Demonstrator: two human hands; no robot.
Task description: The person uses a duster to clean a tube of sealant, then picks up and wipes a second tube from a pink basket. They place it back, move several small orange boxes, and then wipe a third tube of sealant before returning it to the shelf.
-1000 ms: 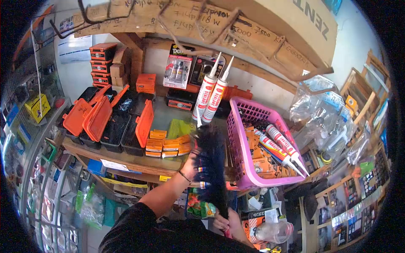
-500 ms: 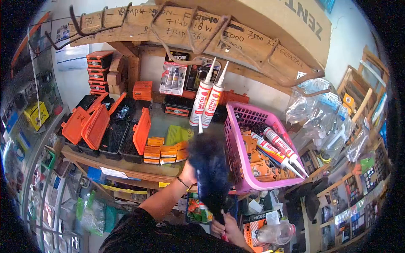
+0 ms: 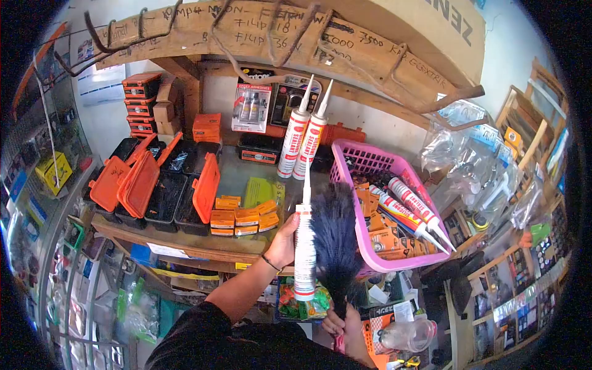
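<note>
My left hand (image 3: pixel 283 245) is wrapped round a white silicone sealant tube (image 3: pixel 304 262), held upright with its nozzle up. In my right hand (image 3: pixel 347 330), low in the view, is the pink handle of a dark feather duster (image 3: pixel 335 231). The duster's feathers stand just right of the tube, close against its side. Behind, two more sealant tubes (image 3: pixel 293 143) stand together on the shelf. A pink plastic basket (image 3: pixel 364 243) on the right holds orange packets and a couple of sealant tubes (image 3: pixel 412 206).
Black boxes with orange lids (image 3: pixel 140 185) stand at the left of the shelf (image 3: pixel 185 246), beside small orange cartons (image 3: pixel 246 217). Metal hooks (image 3: pixel 271 46) project overhead from a wooden beam. Below the basket lies a clear plastic jar (image 3: pixel 410 335). Plastic bags (image 3: pixel 459 148) hang at right.
The feather duster has moved right, off the front of the tube in my left hand, which now shows plainly. My left hand is slightly higher and further right.
</note>
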